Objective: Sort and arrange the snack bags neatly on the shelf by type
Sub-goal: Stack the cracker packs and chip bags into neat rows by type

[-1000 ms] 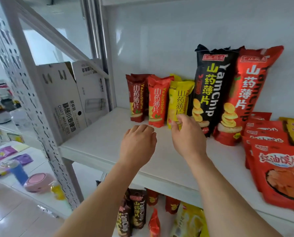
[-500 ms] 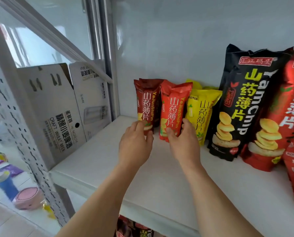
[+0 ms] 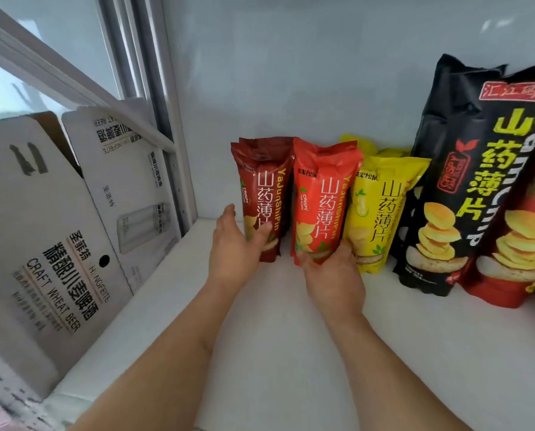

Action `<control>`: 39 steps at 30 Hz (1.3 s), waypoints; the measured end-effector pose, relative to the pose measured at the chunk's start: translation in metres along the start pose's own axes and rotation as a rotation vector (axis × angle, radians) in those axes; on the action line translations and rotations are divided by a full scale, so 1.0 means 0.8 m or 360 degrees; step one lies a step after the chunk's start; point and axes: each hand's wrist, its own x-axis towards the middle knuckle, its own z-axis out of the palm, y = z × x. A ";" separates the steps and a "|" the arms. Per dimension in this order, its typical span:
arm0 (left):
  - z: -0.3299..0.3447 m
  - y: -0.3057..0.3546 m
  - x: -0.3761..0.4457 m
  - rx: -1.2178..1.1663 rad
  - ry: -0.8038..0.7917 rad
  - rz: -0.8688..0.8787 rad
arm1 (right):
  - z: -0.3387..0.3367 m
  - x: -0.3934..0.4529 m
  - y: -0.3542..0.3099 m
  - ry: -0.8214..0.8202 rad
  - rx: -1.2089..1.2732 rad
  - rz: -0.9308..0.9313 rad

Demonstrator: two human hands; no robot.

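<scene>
Three small yam-chip bags stand upright in a row against the back wall of the white shelf [image 3: 291, 353]: a dark red bag [image 3: 266, 188], a bright red bag [image 3: 322, 197] and a yellow bag [image 3: 381, 206], with more bags of the same colours behind them. My left hand [image 3: 235, 250] grips the dark red bag's lower end, thumb across its front. My right hand [image 3: 331, 272] holds the base of the bright red bag, fingers curled at both its sides. A large black bag [image 3: 465, 169] and a large red bag [image 3: 527, 244] stand to the right.
White cardboard beer cartons [image 3: 42, 244] lean outside the shelf on the left. The shelf's metal upright [image 3: 173, 135] and a diagonal brace bound the left side. The white back wall is close behind the bags.
The view has moved closer. My left hand went from touching the dark red bag to gripping its lower end. My right hand slid from the yellow bag to the bright red bag's base.
</scene>
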 end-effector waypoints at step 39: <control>-0.020 -0.018 0.032 -0.0159 -0.0503 -0.0067 | -0.071 0.075 -0.128 0.0264 -0.0695 -0.0903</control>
